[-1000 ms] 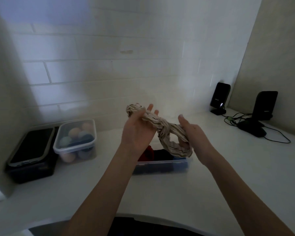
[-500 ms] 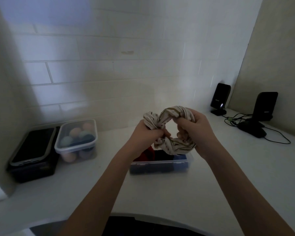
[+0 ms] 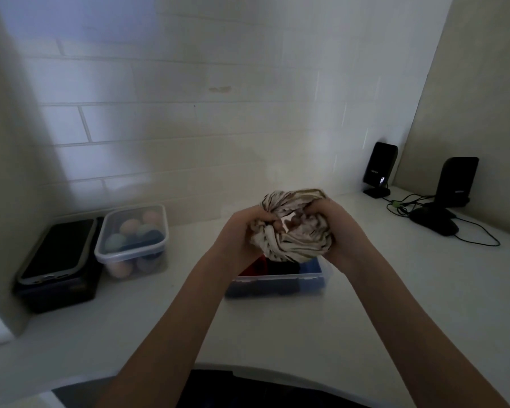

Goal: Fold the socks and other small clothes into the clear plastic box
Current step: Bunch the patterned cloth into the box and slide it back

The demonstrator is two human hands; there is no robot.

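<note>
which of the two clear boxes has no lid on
The clear box right below the hands, holding red, black and blue clothes, is open. The other box, at left beside the black case, has its lid on over pastel balls.

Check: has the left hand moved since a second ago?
Yes. The left hand closed in rightward toward the right hand, bunching the striped cloth above the clear plastic box.
</note>
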